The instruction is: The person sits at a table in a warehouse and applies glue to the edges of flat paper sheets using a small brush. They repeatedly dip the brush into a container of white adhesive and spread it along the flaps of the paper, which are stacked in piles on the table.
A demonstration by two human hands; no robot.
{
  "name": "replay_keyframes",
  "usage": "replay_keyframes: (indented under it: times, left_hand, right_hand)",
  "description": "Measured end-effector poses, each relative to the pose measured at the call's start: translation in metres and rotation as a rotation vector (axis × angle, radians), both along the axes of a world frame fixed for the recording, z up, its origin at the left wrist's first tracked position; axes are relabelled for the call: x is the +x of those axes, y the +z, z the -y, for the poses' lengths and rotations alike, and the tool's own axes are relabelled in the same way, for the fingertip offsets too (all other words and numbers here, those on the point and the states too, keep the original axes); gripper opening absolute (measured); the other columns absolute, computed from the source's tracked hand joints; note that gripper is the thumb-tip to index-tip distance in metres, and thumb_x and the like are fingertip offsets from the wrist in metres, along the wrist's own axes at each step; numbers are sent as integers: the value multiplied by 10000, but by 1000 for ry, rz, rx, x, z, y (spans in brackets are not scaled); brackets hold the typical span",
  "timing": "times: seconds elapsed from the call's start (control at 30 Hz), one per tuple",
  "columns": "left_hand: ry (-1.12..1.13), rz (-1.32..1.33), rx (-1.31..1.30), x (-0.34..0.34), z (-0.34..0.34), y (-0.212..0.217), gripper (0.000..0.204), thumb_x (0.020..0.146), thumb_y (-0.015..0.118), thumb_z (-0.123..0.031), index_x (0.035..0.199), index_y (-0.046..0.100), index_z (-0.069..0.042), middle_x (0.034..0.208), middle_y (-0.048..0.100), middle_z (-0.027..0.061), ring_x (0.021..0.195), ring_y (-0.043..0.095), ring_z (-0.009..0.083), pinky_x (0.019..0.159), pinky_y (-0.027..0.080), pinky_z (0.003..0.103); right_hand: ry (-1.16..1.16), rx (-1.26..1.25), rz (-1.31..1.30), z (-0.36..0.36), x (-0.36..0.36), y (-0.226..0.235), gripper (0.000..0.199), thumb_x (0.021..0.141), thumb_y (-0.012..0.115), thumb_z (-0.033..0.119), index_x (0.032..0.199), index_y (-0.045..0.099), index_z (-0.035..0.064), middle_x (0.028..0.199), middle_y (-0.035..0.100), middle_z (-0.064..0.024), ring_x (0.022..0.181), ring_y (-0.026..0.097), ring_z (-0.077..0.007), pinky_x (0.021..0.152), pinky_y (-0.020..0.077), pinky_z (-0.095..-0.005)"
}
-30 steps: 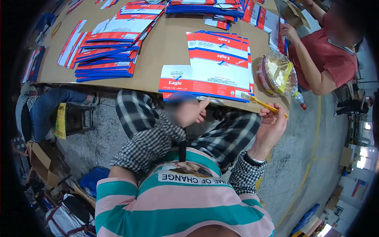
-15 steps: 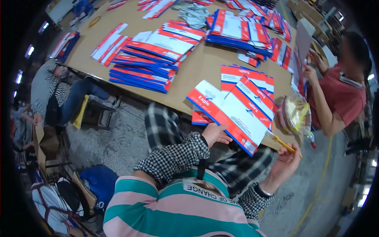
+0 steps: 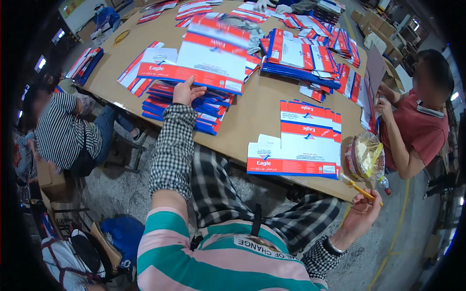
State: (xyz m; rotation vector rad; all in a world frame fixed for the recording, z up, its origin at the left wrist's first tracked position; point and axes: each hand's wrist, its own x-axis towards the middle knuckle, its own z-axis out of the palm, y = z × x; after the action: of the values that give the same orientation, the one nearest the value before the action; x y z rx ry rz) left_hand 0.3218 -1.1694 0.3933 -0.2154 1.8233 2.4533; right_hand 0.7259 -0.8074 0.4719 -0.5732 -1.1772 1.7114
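Observation:
My left hand [image 3: 185,92] grips the near edge of a flat red, white and blue carton blank [image 3: 211,60], its far part smeared by motion. The blank is tilted over a tall stack of similar blanks [image 3: 187,109] at the table's left. My right hand [image 3: 361,211] is closed round the yellow handle of a brush [image 3: 361,190], off the table's near right edge. The brush's pale tip points at the near corner of a fanned pile of blanks [image 3: 310,145] lying in front of me.
A clear-wrapped yellowish tub [image 3: 365,155] and a small bottle [image 3: 383,183] stand at the right edge. More stacked blanks [image 3: 301,60] and a grey cloth [image 3: 255,36] lie farther back on the brown table [image 3: 257,114]. A person in red [image 3: 417,121] sits right, another in stripes [image 3: 70,123] left.
My left hand has moved from the near pile up and left to the tall stack, carrying a blank. My right hand, still holding the brush, has shifted slightly right and nearer.

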Motion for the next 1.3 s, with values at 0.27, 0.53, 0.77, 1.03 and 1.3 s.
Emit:
replay_keyframes:
  times: [0.27,0.53,0.77,1.03,1.3]
  left_hand:
    - [-45,355,-138,-61,2,-33,366,929,459,-207,1158,428,76,952,613,248,709,666,265,489,551,296]
    - [78,-171,-1054,-13,-42,-19,369,835,587,-336,789,626,28,765,650,201,636,651,262,578,507,373]
    - [-988,-733,-1434,209,-140,-27,956,576,753,-517,1354,382,-104,1390,340,207,1315,267,357,1062,225,507]
    - [-1118,-637,-1587,178,-148,-37,973,610,746,-510,1381,322,-95,1446,200,220,1348,147,404,1059,150,573]
    - [-1093,-539,-1451,166,-163,-38,1012,529,817,-402,1354,336,-67,1333,326,226,1237,351,383,978,384,441]
  right_hand:
    - [-6,33,60,9,-16,4,233,935,446,204,979,528,-9,850,592,-148,623,566,-170,554,458,-265]
    - [17,18,56,7,-28,-1,237,934,451,214,981,531,-4,855,590,-146,622,547,-173,567,453,-278]
    - [-28,-65,60,8,-32,-7,235,929,467,232,968,547,14,846,602,-108,618,547,-156,568,450,-268]
    - [14,-57,20,-5,-11,-24,217,934,458,222,958,518,15,840,572,-97,619,555,-129,543,447,-231]
    - [18,-95,8,-8,0,-33,208,934,443,200,963,512,6,819,569,-106,608,559,-138,530,461,-247]
